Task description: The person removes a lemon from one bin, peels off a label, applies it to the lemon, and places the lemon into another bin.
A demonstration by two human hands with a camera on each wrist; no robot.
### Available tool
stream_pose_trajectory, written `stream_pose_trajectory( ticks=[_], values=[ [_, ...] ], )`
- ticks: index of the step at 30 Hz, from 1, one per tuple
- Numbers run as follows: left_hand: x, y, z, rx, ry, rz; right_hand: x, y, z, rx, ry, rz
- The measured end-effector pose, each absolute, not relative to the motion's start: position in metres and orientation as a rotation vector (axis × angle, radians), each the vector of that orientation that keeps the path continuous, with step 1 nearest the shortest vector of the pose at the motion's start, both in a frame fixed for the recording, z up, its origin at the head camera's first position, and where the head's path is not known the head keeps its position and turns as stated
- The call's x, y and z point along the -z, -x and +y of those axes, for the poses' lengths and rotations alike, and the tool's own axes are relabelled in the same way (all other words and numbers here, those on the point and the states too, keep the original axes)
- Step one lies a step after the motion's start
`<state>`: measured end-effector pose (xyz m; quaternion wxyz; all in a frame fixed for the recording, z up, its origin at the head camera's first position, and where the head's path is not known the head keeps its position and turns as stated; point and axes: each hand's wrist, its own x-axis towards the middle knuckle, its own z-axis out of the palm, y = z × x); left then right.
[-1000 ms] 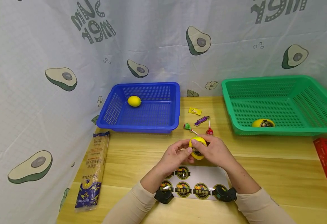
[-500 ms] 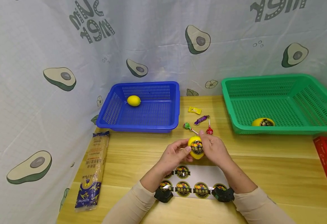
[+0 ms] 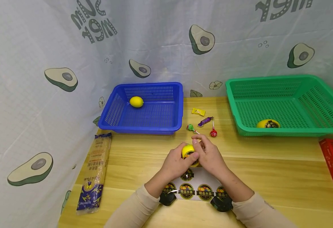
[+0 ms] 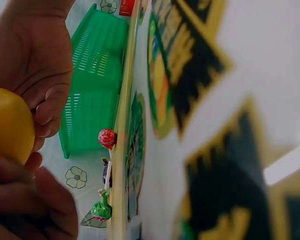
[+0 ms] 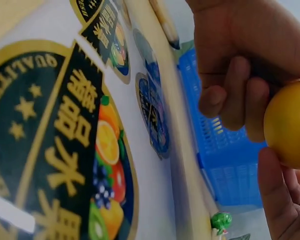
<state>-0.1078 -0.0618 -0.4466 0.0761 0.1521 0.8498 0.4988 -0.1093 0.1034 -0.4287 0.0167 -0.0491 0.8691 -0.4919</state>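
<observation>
Above sticker sheet [image 3: 209, 180], both hands round lemon [image 3: 188, 151].

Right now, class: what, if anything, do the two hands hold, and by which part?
Both hold one yellow lemon above the sticker sheet. The left hand grips its left side; the right hand touches its right side, thumb pressing the label.

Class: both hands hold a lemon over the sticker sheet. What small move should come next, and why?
Probably smooth the sticker flat with the right hand, while the left hand steadies the lemon. The label sits on the fruit between both hands, and the green basket already holds a labelled lemon, which suggests where it goes afterwards.
</observation>
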Motion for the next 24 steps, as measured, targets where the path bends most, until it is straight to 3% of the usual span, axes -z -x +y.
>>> stream_pose_trajectory(
  ticks=[12,24],
  values=[
    [0.458,0.108,-0.059,-1.524,-0.727,2.847,0.429,0.109,0.101,1.534,0.085,2.723],
    [0.457,0.109,-0.062,-1.698,-0.557,2.521,0.427,0.114,0.11,1.464,0.03,2.639]
  ],
)
